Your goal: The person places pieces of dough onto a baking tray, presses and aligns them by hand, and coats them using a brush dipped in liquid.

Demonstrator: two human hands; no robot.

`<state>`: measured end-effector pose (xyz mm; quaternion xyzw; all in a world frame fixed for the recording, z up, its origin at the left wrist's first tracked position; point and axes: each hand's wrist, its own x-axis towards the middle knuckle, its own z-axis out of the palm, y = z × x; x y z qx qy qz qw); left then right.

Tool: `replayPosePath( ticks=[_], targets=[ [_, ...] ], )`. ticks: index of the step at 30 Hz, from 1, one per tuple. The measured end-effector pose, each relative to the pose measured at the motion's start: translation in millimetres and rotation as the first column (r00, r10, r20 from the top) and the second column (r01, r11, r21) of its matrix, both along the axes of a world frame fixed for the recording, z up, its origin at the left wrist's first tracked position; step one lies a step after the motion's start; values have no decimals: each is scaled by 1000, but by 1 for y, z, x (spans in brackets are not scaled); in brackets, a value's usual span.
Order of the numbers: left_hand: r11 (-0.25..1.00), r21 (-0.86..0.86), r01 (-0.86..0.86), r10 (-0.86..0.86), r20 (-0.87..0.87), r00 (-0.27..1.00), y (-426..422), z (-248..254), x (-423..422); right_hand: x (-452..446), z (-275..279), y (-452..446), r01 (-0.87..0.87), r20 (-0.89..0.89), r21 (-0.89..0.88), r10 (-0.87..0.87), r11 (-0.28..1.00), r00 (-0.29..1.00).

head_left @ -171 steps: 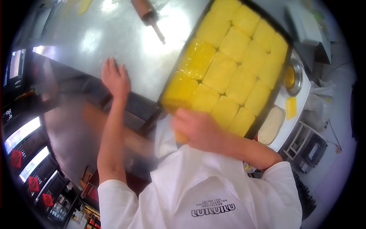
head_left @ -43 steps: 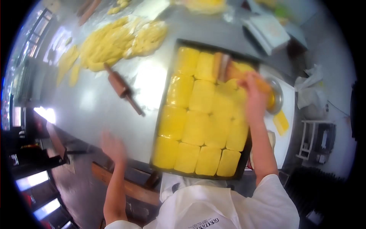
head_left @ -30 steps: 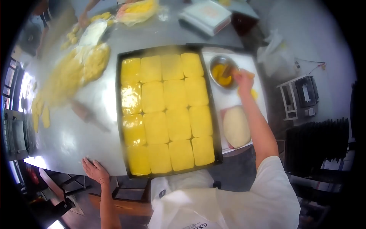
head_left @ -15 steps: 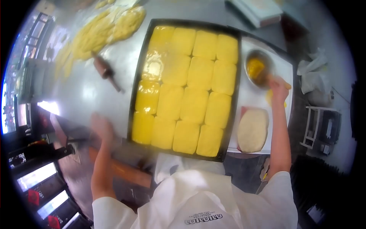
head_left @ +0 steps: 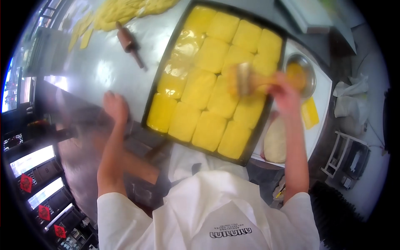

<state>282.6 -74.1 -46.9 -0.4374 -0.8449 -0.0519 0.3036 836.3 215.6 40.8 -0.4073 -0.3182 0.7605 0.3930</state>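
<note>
My right hand is closed around the wooden handle of a pastry brush. The brush is blurred, with its bristles over the yellow dough pieces on a dark baking tray. Pieces along the tray's left side look wet and glossy, while most others look matt. Just right of the tray, partly behind my right hand, is a metal bowl of yellow liquid. My left hand rests at the steel table's near edge, left of the tray, fingers curled in with nothing seen in them.
A rolling pin lies on the steel table near a spread of yellow dough. On the white board at right are a yellow scraper and a pale oval dough piece. A white box stands at the back right.
My right hand has swung left from the bowl, bringing the brush over the tray. My left hand, blurred before, now rests at the table edge. The whole view has shifted and turned slightly.
</note>
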Motion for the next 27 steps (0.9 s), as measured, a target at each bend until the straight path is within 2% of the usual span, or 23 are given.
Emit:
replayPosePath(
  ticks=[2,4,6,7,9,11,12,13,14,16,18,20,23,26,27],
  targets=[
    [1000,-2,-3,3,-9,1000,-1,3,3,-73,19,-31,-151,107,10,149,988,983],
    [998,51,-32,31,9,999,1,-1,2,-116,9,-36,-315,132,-47,318,948,939],
    [983,157,-91,83,57,995,4,-9,-2,-143,11,-27,-374,251,68,346,925,904],
    [982,168,-82,75,45,996,3,-12,-4,-151,16,-25,-407,313,122,354,905,881],
    [977,200,-74,70,24,997,3,-13,-7,-162,50,-20,-412,511,259,238,874,826],
    [994,86,-65,56,94,994,4,14,7,-172,73,-25,-454,636,422,102,785,765],
    [998,34,-57,52,128,990,2,22,10,-177,75,-33,-543,673,559,39,627,738],
    [984,98,-150,125,226,966,3,13,3,-180,70,-42,-613,693,659,-34,436,720],
    [977,21,-214,198,299,933,2,15,2,-181,65,-54,-663,694,715,-111,222,711],
    [940,-147,-307,340,423,840,1,17,0,-186,54,-92,-783,761,621,-221,-24,610],
    [951,-60,-303,303,365,880,-4,-9,-9,-187,43,-143,-819,796,573,-212,-40,567],
    [952,-27,-304,294,345,891,-10,-20,-13,-188,61,-190,-869,866,494,-110,28,489],
    [958,-33,-285,276,381,883,-3,-14,-9,-186,89,-224,-866,865,469,108,170,490],
    [963,-35,-268,259,399,880,-7,-12,-7,-185,99,-228,-793,801,488,175,364,573],
    [964,-30,-264,253,396,882,-8,-14,-8,-185,97,-221,-729,748,523,171,441,641]
  ],
)
